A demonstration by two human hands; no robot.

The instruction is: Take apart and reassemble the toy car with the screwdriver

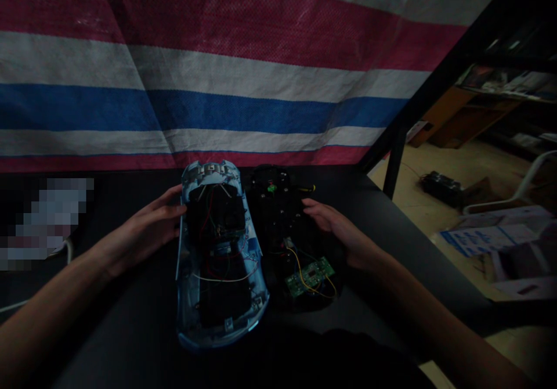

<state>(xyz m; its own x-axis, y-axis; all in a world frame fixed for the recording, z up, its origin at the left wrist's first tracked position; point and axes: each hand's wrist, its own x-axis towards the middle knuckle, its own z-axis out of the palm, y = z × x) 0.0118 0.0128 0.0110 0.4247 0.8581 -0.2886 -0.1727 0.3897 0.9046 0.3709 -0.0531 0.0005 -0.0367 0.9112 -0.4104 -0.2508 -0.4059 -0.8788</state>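
Observation:
A light-blue toy car body shell [256, 249] lies with its hollow inside facing up, showing thin red, green and white wires. My left hand [159, 218] grips its left edge, with the fingertips partly hidden by the shell. Right beside it is the black toy car chassis [278, 215], which bears a green circuit board [300, 281] with yellow wires at its near end. My right hand [333, 226] is closed on the chassis's right side; dim light hides some of the fingers.
Both parts are over a dark table [130, 313]. A thin yellow-tipped item [308, 188] lies by the chassis. A striped sheet [261, 75] hangs behind. At left is a blurred-out object [56, 220] with a white cable [68, 251]. Boxes [491, 238] stand on the floor at right.

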